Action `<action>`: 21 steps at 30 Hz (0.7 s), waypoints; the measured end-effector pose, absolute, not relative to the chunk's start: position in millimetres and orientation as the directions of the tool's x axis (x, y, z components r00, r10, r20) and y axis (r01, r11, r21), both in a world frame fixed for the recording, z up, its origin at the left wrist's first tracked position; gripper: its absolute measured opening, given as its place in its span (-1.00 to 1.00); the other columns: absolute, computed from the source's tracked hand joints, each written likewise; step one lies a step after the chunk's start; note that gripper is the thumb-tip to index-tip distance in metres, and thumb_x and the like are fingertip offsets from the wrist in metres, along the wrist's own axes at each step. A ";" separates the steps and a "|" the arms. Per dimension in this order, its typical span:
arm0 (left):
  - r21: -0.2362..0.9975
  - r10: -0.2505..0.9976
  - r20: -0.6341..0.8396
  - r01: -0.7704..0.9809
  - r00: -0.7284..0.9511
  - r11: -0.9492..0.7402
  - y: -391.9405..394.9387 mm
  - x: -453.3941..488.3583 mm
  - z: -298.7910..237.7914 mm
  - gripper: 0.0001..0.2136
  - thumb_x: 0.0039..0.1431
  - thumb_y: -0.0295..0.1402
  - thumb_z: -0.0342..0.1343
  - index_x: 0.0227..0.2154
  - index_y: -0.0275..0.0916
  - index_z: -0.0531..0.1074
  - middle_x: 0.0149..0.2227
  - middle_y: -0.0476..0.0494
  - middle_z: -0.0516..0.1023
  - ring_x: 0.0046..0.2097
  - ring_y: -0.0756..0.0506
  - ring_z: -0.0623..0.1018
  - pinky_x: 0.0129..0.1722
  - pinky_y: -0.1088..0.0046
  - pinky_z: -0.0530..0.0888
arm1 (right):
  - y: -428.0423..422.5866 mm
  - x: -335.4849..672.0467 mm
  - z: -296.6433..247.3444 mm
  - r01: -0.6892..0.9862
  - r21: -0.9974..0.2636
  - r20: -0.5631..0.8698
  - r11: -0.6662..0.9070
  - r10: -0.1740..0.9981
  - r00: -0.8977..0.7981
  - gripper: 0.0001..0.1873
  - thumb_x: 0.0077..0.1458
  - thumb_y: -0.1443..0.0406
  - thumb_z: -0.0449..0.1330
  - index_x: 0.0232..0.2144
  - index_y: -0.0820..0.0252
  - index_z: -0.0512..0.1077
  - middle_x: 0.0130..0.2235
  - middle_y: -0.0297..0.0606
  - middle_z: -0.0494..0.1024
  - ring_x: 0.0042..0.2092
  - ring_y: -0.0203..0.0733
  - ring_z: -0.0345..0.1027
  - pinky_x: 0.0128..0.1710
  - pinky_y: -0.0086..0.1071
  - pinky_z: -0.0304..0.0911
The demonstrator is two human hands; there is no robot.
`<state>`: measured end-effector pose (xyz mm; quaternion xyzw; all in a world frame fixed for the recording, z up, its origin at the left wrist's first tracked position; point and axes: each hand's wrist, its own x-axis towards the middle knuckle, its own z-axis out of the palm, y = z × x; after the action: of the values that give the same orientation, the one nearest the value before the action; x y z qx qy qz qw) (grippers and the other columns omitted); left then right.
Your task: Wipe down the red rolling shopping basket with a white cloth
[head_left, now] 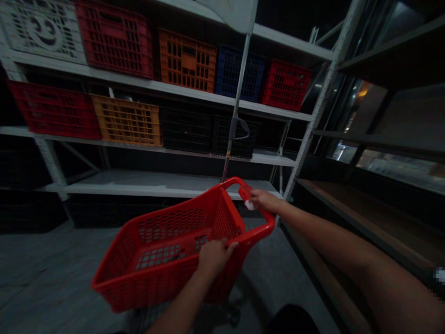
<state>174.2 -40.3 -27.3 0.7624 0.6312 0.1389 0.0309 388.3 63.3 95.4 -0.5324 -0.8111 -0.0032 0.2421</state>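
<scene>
A red plastic shopping cart [146,273] with perforated walls stands in front of me, angled to the left, and nothing lies in the part of its basket that shows. My left hand [213,257] grips the near side rim of the cart, with the fingers bent over the edge. Around the cart's push handle [269,221] my right hand [262,202] is closed. A small white piece [249,204] shows at its fingertips; I cannot make out what it is. A metal pole [239,88] with a grey loop rises behind the cart's handle end.
White metal shelving [146,183] runs behind the cart. It bears plastic crates, among them a yellow crate [128,121], an orange crate [187,62] and a blue crate [239,72]. Dark shelves with a wooden board [375,213] line the right side. Grey floor [31,273] spreads left.
</scene>
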 end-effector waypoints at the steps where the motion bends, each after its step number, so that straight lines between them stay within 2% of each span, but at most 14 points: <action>1: 0.219 0.970 0.175 0.954 0.166 -0.203 -40.5 173.3 -27.4 -0.33 0.08 0.09 -0.50 -0.33 -0.23 0.45 -0.40 -0.26 0.54 -0.30 -0.17 0.52 -0.33 0.36 0.36 | 65.3 388.1 98.3 0.853 -0.188 0.447 0.487 0.816 -0.367 -0.82 -0.06 0.30 0.10 -0.40 0.20 0.49 -0.32 -0.28 0.47 -0.25 -0.23 0.27 -0.23 -0.45 0.10; 4: 0.225 0.971 0.175 0.953 0.165 -0.202 -41.2 170.5 -26.5 -0.34 0.07 0.09 -0.50 -0.31 -0.22 0.44 -0.40 -0.26 0.54 -0.30 -0.17 0.52 -0.33 0.36 0.36 | 70.7 387.9 102.6 0.809 0.006 0.459 0.587 0.718 -0.524 -0.75 0.00 0.32 0.03 -0.30 0.22 0.46 -0.20 -0.21 0.42 -0.18 -0.20 0.23 -0.18 -0.42 0.08; 8: 0.243 0.972 0.154 0.947 0.175 -0.209 -44.5 168.0 -25.3 -0.33 0.06 0.10 -0.51 -0.33 -0.21 0.45 -0.40 -0.26 0.54 -0.30 -0.15 0.52 -0.32 0.36 0.36 | 80.4 384.1 91.3 0.707 0.047 0.245 0.706 0.678 -0.693 -0.81 -0.05 0.28 0.11 -0.40 0.22 0.49 -0.21 -0.21 0.42 -0.20 -0.21 0.26 -0.14 -0.43 0.10; 10: 0.236 0.971 0.150 0.947 0.185 -0.217 -47.6 167.6 -25.3 -0.32 0.06 0.11 -0.52 -0.35 -0.21 0.45 -0.40 -0.25 0.55 -0.30 -0.17 0.52 -0.32 0.36 0.36 | 91.1 378.2 84.3 0.729 0.036 0.232 0.683 0.704 -0.671 -0.81 -0.03 0.27 0.11 -0.39 0.20 0.49 -0.19 -0.23 0.42 -0.16 -0.20 0.26 -0.10 -0.43 0.09; 13: 0.232 0.973 0.145 0.950 0.177 -0.208 -52.2 167.8 -25.2 -0.33 0.06 0.10 -0.51 -0.34 -0.21 0.44 -0.39 -0.24 0.55 -0.29 -0.16 0.52 -0.32 0.36 0.36 | 115.1 363.2 81.0 0.843 0.036 0.244 0.537 0.813 -0.529 -0.79 -0.01 0.30 0.11 -0.30 0.21 0.46 -0.17 -0.20 0.45 -0.13 -0.18 0.28 -0.10 -0.42 0.12; 15: 0.229 0.976 0.139 0.954 0.167 -0.195 -53.7 167.5 -24.5 -0.35 0.08 0.08 -0.50 -0.32 -0.20 0.44 -0.37 -0.23 0.55 -0.28 -0.15 0.52 -0.30 0.36 0.36 | 130.3 352.2 82.9 0.870 0.046 0.228 0.491 0.843 -0.488 -0.75 0.00 0.32 0.09 -0.23 0.21 0.43 -0.18 -0.18 0.47 -0.13 -0.16 0.30 -0.13 -0.41 0.15; 17: 0.224 0.978 0.129 0.956 0.162 -0.188 -53.3 166.2 -23.4 -0.37 0.09 0.07 -0.49 -0.30 -0.19 0.44 -0.36 -0.22 0.55 -0.28 -0.15 0.52 -0.29 0.35 0.36 | 138.2 345.0 84.8 0.855 0.056 0.193 0.516 0.834 -0.516 -0.76 0.01 0.34 0.08 -0.23 0.18 0.43 -0.21 -0.21 0.50 -0.16 -0.16 0.33 -0.15 -0.41 0.17; 21: 0.223 0.980 0.129 0.959 0.150 -0.176 -48.6 161.3 -22.9 -0.34 0.06 0.10 -0.49 -0.32 -0.20 0.45 -0.36 -0.24 0.55 -0.27 -0.16 0.51 -0.29 0.35 0.36 | 123.0 353.0 78.3 0.787 0.089 0.105 0.611 0.780 -0.617 -0.86 -0.06 0.36 0.11 -0.44 0.15 0.48 -0.29 -0.29 0.53 -0.23 -0.21 0.36 -0.20 -0.48 0.19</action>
<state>161.3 -48.6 -22.9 0.7572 0.6402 0.1221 0.0437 353.0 123.0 78.3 -0.4367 -0.8970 -0.0630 0.0279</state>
